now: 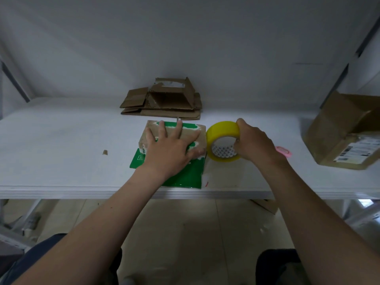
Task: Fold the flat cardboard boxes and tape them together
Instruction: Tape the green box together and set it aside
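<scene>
A small folded cardboard box [196, 133] with torn green print stands near the front middle of the white table [61, 140]. My left hand [168, 147] lies flat on its top, fingers spread and pressing down. A green flap or sheet [185, 175] sticks out from under the box toward me. Just right of the box stands a yellow tape roll [221, 132] on its edge. My right hand [251, 140] grips that roll, fingers over the rim and thumb in the core.
A pile of flattened, partly opened cardboard boxes [164, 101] lies at the back by the wall. A larger brown box with a shipping label [341, 130] sits at the right. A pink object [284, 151] lies behind my right hand. A cardboard scrap [105, 152] lies to the left.
</scene>
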`<state>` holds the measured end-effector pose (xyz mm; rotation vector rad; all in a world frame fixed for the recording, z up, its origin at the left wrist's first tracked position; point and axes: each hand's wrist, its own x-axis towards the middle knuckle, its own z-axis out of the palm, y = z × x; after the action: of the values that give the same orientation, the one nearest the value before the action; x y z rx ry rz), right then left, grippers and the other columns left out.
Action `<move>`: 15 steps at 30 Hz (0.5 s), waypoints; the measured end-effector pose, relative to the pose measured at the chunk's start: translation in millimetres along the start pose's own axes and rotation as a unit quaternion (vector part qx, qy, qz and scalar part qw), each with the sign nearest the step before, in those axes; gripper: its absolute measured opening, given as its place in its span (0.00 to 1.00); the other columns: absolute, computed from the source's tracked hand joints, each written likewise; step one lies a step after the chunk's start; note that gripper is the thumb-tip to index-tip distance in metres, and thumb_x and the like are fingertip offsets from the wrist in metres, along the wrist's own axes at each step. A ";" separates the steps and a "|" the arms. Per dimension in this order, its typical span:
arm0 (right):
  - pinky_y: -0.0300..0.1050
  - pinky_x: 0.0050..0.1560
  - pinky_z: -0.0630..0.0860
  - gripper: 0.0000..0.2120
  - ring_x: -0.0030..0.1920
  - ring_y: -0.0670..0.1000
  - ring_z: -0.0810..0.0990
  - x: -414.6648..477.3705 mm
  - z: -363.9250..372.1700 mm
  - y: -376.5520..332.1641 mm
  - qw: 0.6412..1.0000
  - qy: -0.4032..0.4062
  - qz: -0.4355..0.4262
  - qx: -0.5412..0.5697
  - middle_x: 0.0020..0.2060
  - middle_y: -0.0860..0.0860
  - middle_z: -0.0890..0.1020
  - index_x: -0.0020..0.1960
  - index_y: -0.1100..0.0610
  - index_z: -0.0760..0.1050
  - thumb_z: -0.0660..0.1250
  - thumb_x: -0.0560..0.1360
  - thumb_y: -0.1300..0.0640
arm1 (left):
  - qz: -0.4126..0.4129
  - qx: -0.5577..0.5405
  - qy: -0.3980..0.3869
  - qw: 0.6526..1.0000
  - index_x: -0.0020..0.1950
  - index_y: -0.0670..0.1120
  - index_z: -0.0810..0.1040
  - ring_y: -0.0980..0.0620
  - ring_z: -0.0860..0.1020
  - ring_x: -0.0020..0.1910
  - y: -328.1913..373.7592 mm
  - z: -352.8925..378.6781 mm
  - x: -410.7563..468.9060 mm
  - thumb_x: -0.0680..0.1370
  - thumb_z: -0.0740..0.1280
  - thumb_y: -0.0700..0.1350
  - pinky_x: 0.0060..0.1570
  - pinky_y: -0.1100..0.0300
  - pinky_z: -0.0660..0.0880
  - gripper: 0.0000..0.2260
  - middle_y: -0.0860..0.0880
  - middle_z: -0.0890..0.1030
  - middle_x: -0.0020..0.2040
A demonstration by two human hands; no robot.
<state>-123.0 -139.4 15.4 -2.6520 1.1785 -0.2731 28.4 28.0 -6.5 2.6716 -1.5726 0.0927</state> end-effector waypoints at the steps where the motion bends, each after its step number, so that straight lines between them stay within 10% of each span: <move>1: 0.48 0.38 0.67 0.15 0.44 0.59 0.76 -0.2 -1.7 0.7 1.000 -0.008 -0.014 0.000 0.41 0.54 0.75 0.57 0.54 0.64 0.66 0.75 0.64 | 0.007 0.004 0.009 1.000 0.80 0.67 0.52 0.34 0.46 0.80 4.7 0.5 0.0 0.76 0.43 0.73 0.72 0.25 0.45 0.32 0.49 0.49 0.83; 8: 0.50 0.48 0.77 0.23 0.55 0.55 0.75 -0.1 -26.1 -0.6 0.987 -0.090 -0.111 0.067 0.52 0.52 0.77 0.59 0.44 0.72 0.78 0.68 0.49 | 0.042 -0.042 0.105 0.993 0.71 0.59 0.75 0.41 0.69 0.67 8.7 3.4 -1.3 0.72 0.50 0.72 0.67 0.30 0.62 0.34 0.52 0.74 0.66; 15: 0.44 0.44 0.75 0.27 0.47 0.48 0.80 -11.6 -36.8 -16.4 0.942 -0.269 -0.056 0.194 0.50 0.52 0.83 0.57 0.53 0.82 0.73 0.68 0.34 | 0.116 -0.180 0.034 0.976 0.75 0.61 0.70 0.53 0.59 0.79 -20.0 -2.0 -3.8 0.75 0.59 0.58 0.75 0.31 0.48 0.27 0.61 0.68 0.76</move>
<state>-128.7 -124.8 54.4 -2.2344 0.7114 0.1823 44.0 41.1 -4.9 2.1855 -1.6871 -0.0856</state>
